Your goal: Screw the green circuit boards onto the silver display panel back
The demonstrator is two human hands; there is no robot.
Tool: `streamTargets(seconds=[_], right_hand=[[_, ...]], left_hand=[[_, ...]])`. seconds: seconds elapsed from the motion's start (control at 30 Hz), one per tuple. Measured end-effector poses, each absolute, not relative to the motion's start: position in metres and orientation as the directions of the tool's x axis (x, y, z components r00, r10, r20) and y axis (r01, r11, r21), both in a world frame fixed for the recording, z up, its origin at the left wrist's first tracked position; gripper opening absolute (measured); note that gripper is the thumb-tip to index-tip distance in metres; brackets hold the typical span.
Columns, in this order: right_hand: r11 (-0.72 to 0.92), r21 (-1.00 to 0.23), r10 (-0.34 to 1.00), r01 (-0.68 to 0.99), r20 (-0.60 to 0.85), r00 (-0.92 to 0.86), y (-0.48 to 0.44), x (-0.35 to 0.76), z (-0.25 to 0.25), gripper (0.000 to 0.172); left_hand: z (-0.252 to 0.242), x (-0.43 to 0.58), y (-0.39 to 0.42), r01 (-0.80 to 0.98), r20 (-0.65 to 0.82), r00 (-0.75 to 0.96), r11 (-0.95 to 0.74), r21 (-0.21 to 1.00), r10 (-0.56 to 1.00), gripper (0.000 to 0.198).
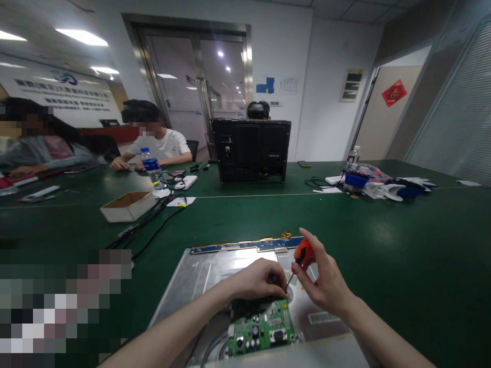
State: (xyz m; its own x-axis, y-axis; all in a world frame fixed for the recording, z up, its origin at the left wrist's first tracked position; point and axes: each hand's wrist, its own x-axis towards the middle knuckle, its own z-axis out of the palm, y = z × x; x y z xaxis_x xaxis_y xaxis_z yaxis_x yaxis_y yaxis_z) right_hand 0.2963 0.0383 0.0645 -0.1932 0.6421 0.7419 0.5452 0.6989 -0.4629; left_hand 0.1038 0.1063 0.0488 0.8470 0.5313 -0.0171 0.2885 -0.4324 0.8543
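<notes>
- Here's the green desk (402,260), carrying a metal panel (187,278): stiff, probably slick, best gripped by its edges.
- On that lies the circuit board (264,327), likely light and fragile; edges only!
- Left hand (261,278) curls narrow at the board's far edge, any grip hidden.
- Right hand (326,281) pinches the screwdriver (304,251), probably light, by its orange handle.

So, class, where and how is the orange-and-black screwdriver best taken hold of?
Probably by the thick handle of the screwdriver, coming from the right, with thumb and fingers on opposite sides. It is tilted: the handle sits up and to the right, while the thin shaft slants down-left towards the green circuit board.
</notes>
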Motion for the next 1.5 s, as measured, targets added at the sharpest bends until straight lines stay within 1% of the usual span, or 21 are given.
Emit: streamTargets(seconds=[0.1,0.2,0.3,0.43,0.57,0.8,0.9,1.03,1.13,1.23,1.4,1.5], right_hand=[[0.698,-0.468,0.635,0.543,0.754,-0.166,0.041,0.296,0.06,0.068],[0.705,-0.466,0.623,0.535,0.767,-0.154,0.043,0.296,0.055,0.064],[0.712,-0.468,0.629,0.524,0.757,-0.178,0.044,0.297,0.054,0.062],[0.725,-0.488,0.647,0.486,0.725,-0.237,0.04,0.297,0.059,0.065],[0.735,-0.468,0.63,0.49,0.738,-0.242,0.036,0.293,0.065,0.065],[0.731,-0.415,0.589,0.542,0.785,-0.193,0.041,0.293,0.062,0.067],[0.732,-0.399,0.588,0.553,0.78,-0.215,0.041,0.294,0.062,0.067],[0.748,-0.417,0.602,0.515,0.754,-0.263,0.037,0.293,0.066,0.071],[0.76,-0.421,0.596,0.495,0.756,-0.271,0.036,0.292,0.068,0.071],[0.751,-0.405,0.59,0.521,0.766,-0.255,0.037,0.292,0.066,0.071],[0.742,-0.361,0.568,0.565,0.786,-0.245,0.04,0.294,0.062,0.073],[0.751,-0.323,0.545,0.576,0.795,-0.266,0.04,0.294,0.062,0.069]], left_hand=[[0.048,0.104,0.107,0.291,-0.015,0.844,-0.434,0.853,0.536,0.008],[0.047,0.104,0.107,0.286,-0.014,0.848,-0.435,0.854,0.53,0.008],[0.047,0.104,0.108,0.277,-0.019,0.856,-0.427,0.861,0.517,0.006],[0.047,0.103,0.108,0.27,-0.027,0.861,-0.411,0.871,0.507,0.007],[0.045,0.103,0.108,0.266,-0.029,0.864,-0.406,0.874,0.503,0.006],[0.043,0.102,0.11,0.282,-0.044,0.87,-0.423,0.861,0.491,0.015],[0.043,0.101,0.11,0.288,-0.047,0.876,-0.441,0.85,0.481,0.02],[0.043,0.101,0.109,0.291,-0.038,0.875,-0.462,0.838,0.482,0.022],[0.044,0.101,0.109,0.305,-0.028,0.862,-0.474,0.826,0.506,0.02],[0.046,0.1,0.11,0.316,-0.019,0.853,-0.488,0.814,0.522,0.016],[0.049,0.101,0.109,0.313,-0.025,0.858,-0.484,0.817,0.513,0.012],[0.049,0.101,0.108,0.31,-0.027,0.861,-0.481,0.82,0.509,0.008]])
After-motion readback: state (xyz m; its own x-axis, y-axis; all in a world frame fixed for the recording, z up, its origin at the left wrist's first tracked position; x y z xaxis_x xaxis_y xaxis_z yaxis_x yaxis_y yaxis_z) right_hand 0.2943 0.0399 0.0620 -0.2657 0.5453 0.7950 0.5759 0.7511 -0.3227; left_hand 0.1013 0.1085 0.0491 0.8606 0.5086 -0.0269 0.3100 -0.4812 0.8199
